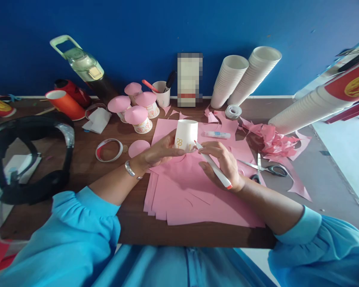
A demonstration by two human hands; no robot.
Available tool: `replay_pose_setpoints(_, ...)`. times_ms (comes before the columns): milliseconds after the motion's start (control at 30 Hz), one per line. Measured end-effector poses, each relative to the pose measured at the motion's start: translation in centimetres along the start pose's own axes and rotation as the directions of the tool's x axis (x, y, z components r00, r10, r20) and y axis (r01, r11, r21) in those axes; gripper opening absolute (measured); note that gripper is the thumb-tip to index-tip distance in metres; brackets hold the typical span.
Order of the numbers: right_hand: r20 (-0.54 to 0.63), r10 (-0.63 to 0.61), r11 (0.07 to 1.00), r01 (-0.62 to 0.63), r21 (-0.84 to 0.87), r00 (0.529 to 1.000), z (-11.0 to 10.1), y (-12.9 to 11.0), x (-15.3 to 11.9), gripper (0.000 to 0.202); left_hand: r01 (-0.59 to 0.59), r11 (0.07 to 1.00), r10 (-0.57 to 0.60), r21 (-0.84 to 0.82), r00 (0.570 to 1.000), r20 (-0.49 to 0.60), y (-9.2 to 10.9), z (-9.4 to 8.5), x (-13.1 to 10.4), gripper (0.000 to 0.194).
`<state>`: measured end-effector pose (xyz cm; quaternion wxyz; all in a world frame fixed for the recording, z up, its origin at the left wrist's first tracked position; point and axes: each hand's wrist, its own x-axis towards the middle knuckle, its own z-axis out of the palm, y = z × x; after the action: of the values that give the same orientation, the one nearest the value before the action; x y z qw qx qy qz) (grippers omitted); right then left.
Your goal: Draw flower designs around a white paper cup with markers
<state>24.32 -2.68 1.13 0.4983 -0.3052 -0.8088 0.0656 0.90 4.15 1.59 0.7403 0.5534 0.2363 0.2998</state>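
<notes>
In the head view, the left hand [165,149] has a closed grip around the white paper cup [187,131], above stacked pink paper sheets [194,201]; the right hand [225,161] pinches a slim white marker with red ends [214,169], tip at the cup's wall. Light support could let the cup roll, skewing lines; heavy pressure could dent it; the thumb could smear fresh ink.
</notes>
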Motion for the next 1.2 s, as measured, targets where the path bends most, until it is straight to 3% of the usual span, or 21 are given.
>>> replay_pose_setpoints(167,0.01,-0.051,0.998,0.051,0.024,0.999,-0.09,-0.21,0.31,0.031,0.068,0.996,-0.067,0.056,0.998,-0.009,-0.54,-0.23,0.12,0.07)
replay_pose_setpoints(367,-0.011,-0.01,0.994,0.011,0.105,1.0,-0.39,-0.38,0.47,0.019,0.093,0.99,-0.089,0.107,0.995,-0.043,-0.04,0.38,0.0,0.071)
replay_pose_setpoints(533,-0.021,-0.042,0.998,0.043,0.047,0.999,-0.24,-0.47,0.54,0.021,0.082,0.983,-0.077,0.164,0.996,-0.038,-0.01,0.52,0.12,0.079)
replay_pose_setpoints(767,0.012,-0.126,0.992,0.126,-0.029,0.992,-0.13,-0.53,0.62,0.028,0.098,0.971,-0.09,0.219,0.995,-0.046,-0.18,0.41,-0.1,0.07)
replay_pose_setpoints(1200,-0.004,-0.141,0.987,0.14,-0.077,0.99,0.05,-0.58,0.76,0.021,0.075,0.961,-0.068,0.264,0.997,-0.036,-0.37,0.35,-0.06,0.066)
